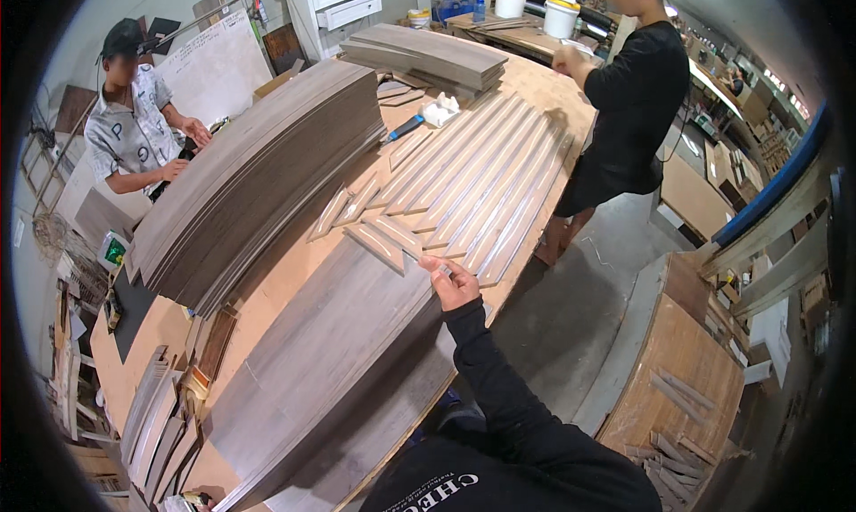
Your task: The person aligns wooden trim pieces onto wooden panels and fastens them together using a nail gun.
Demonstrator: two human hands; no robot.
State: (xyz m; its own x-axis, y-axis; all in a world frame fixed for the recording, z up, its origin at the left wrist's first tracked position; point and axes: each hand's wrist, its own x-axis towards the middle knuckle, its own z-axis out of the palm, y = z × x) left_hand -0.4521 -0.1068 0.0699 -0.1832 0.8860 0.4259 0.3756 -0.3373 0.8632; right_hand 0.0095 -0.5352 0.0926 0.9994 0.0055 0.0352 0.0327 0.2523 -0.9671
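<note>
My right hand (pixel 456 285) reaches in from the lower right, over the far end of a stack of wide grey-brown planks (pixel 330 320). Its fingers are drawn together, and what they hold, if anything, is too small to make out. Just beyond the fingertips lie short angled wooden pieces (pixel 376 247) with pale lines of glue along them. Past these, long narrow wooden strips (pixel 495 177) lie side by side, also striped with pale, shiny lines. My left hand is out of view.
A tall stack of curved-looking grey boards (pixel 267 173) stands on the table's left. A blue-handled tool (pixel 406 128) lies near crumpled white material (pixel 440 110). One person (pixel 134 128) works at the left; another (pixel 633 93) stands at the far right. White buckets (pixel 561 18) stand behind.
</note>
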